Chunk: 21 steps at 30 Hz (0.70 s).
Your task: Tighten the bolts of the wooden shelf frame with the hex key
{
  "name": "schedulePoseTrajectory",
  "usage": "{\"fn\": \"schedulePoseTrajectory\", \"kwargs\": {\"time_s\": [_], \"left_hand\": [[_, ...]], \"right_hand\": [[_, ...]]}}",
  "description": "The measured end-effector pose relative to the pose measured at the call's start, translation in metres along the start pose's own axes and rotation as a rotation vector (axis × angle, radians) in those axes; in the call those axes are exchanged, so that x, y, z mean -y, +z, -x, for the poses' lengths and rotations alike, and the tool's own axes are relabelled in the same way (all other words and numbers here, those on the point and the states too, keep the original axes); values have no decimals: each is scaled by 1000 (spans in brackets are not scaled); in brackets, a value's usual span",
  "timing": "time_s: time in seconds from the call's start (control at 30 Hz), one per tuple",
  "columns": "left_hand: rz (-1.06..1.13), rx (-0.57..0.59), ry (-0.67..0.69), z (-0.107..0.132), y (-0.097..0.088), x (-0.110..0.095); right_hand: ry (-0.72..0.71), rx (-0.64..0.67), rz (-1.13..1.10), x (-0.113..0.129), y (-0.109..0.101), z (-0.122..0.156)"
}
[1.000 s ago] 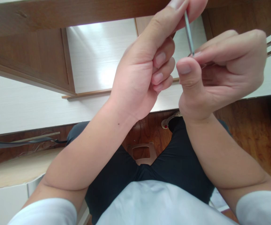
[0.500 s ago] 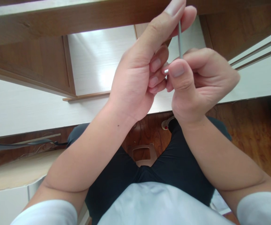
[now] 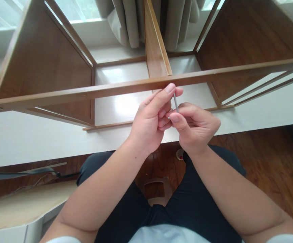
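A thin metal hex key (image 3: 176,103) points up at the underside of the front rail (image 3: 126,86) of a brown wooden frame. My right hand (image 3: 195,126) pinches its lower bend between thumb and forefinger, and a short bright end pokes out to the left. Close beside it, my left hand (image 3: 150,123) has thumb and forefinger closed round the key's upper end, just below the rail. The other left fingers are curled. The tip of the key is hidden behind those fingertips, so whether it sits in a screw cannot be seen.
The frame has a left side panel (image 3: 47,57), a right side panel (image 3: 250,37) and a middle divider (image 3: 156,40), standing on a white tabletop (image 3: 47,141). Grey curtains (image 3: 128,20) hang behind. Below are my knees, a stool (image 3: 166,189) and a wooden floor (image 3: 268,162).
My view has tilted up and drawn back, so more of the frame and the curtains show. Both hands keep the same hold on the hex key.
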<state>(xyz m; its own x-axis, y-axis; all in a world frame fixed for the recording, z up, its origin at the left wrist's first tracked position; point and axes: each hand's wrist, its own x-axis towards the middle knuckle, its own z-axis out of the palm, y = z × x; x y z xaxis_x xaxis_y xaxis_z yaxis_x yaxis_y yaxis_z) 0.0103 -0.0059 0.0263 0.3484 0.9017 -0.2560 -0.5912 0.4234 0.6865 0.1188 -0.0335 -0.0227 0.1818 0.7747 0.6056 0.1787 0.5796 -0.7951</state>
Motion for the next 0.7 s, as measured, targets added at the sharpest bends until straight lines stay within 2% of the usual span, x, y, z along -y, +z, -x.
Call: {"fn": "schedulePoseTrajectory", "kwargs": {"time_s": [0.23,0.5,0.7], "left_hand": [[12,-66,2,0,1,3],[-26,-110,97,3,7,9],[-30,-139,17,9,11,20]], "right_hand": [[-54,69,31,1,-8,-4],[-62,50,54,-2,-9,-4],[-148,20,103,1,-14,-7]]}}
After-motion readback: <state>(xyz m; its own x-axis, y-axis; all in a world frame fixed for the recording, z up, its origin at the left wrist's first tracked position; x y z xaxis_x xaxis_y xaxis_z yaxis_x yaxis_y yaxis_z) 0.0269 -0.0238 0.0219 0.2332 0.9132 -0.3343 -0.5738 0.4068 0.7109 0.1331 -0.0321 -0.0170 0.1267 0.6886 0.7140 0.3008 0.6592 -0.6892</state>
